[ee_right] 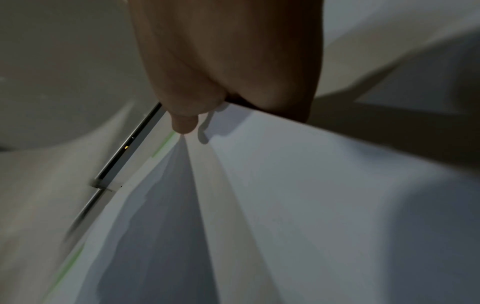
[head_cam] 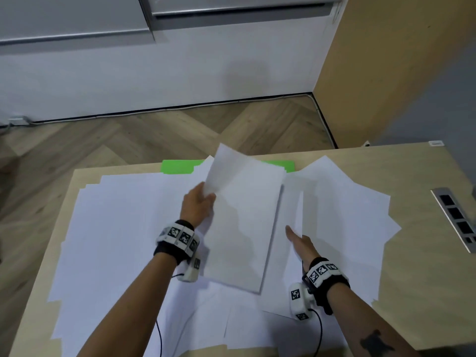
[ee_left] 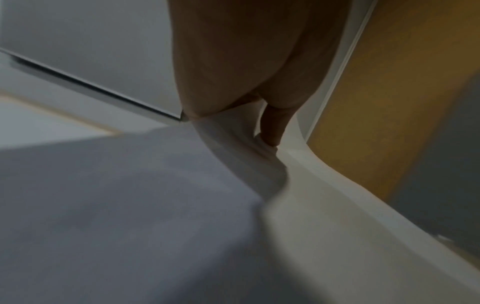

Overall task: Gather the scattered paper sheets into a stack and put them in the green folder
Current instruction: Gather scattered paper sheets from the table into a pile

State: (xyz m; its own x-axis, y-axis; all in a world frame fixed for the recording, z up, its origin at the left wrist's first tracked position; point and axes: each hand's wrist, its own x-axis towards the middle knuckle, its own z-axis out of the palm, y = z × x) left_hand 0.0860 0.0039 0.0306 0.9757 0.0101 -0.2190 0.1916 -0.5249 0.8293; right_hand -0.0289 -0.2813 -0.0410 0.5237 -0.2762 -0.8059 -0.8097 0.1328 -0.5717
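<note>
White paper sheets lie scattered over most of the desk. The green folder shows only as strips at the far edge, mostly under paper, and as a green sliver in the right wrist view. My left hand grips the left edge of a gathered stack, thumb on top, and holds it tilted above the desk; the left wrist view shows a finger pressing the bent paper. My right hand stands beside the stack, its fingers hidden behind the raised edge of a sheet and its thumb straight and off the paper.
A metal socket strip is set into the desk at the right. Beyond the far edge are herringbone floor, a white wall unit, and a tan cabinet at back right. Cables hang from both wrist cameras.
</note>
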